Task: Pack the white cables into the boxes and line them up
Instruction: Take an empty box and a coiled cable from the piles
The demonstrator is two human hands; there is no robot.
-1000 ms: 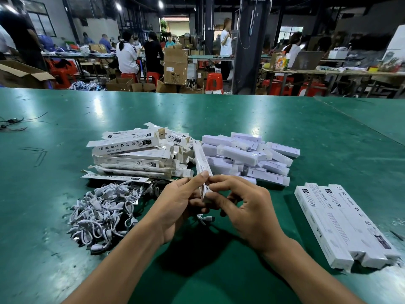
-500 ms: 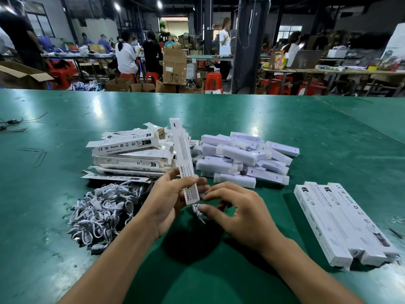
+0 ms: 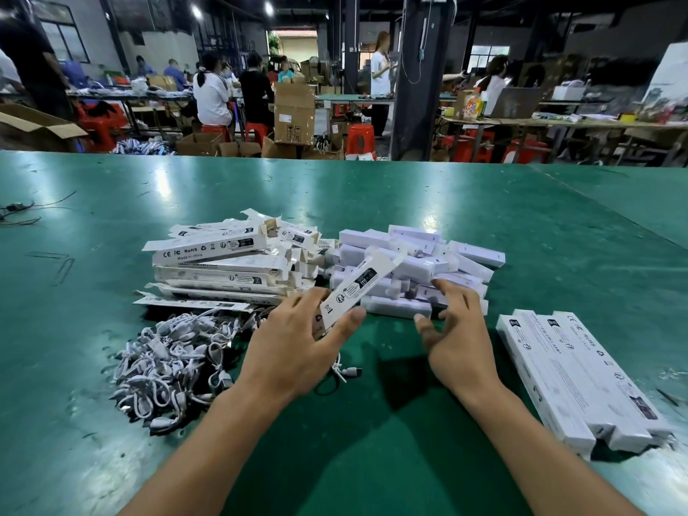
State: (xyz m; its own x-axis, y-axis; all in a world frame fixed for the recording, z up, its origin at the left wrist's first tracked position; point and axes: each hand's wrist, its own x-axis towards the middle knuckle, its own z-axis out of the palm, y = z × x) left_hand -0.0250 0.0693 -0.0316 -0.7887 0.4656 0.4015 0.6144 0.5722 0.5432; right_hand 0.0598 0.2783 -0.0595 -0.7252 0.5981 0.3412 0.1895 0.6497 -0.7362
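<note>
My left hand [image 3: 298, 348] grips a long white box [image 3: 357, 286] by its near end, the box tilted up and to the right. A white cable [image 3: 348, 371] hangs below that hand, down to the table. Apart from the box, my right hand [image 3: 456, 340] hovers with loosely spread fingers near a heap of small white inner trays [image 3: 417, 262] and holds nothing. A pile of bundled white cables [image 3: 167, 363] lies at the left. Flat unfolded boxes [image 3: 219, 262] are stacked behind it. Three packed boxes [image 3: 569, 378] lie side by side at the right.
The green table [image 3: 372, 459] stretches far ahead. Thin dark wires [image 3: 22, 214] lie at its left edge. Beyond the table, people work at benches among cardboard cartons [image 3: 294, 113] and red stools [image 3: 359, 141].
My left hand has swung the box from upright to leaning right. My right hand has let go of the box and moved right, toward the heap of trays.
</note>
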